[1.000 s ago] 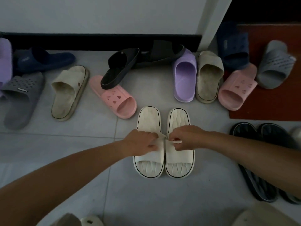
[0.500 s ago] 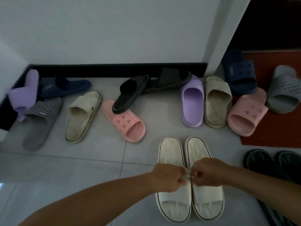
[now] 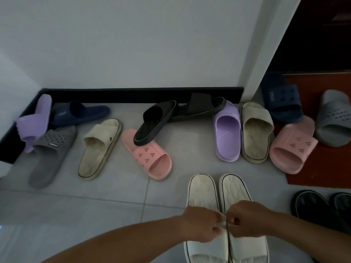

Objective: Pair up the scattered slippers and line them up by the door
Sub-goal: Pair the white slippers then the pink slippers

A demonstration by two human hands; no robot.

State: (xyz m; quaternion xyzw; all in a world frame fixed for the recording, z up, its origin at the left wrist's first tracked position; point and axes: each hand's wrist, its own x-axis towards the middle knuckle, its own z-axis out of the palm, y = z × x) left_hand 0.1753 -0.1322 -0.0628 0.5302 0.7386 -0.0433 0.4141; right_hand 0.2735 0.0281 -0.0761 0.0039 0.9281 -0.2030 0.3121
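Head view: left hand [image 3: 201, 223] and right hand [image 3: 247, 219] each pinch a strap of the white slippers [image 3: 218, 196], black-edged, wavy-soled, side by side on the grey floor [image 3: 95, 215], near scattered pink slipper [image 3: 150, 156].

Two white slippers [image 3: 218, 194] with thin black edging lie side by side and touching on the grey floor, their straps pinched together. Beyond them the others lie scattered: two lilac slippers [image 3: 226, 133], two beige slippers [image 3: 255, 133], two pink slippers [image 3: 152, 160], two grey slippers [image 3: 51, 156], two navy slippers [image 3: 281, 103], and a black slipper [image 3: 153, 124] tilted across a pink one.
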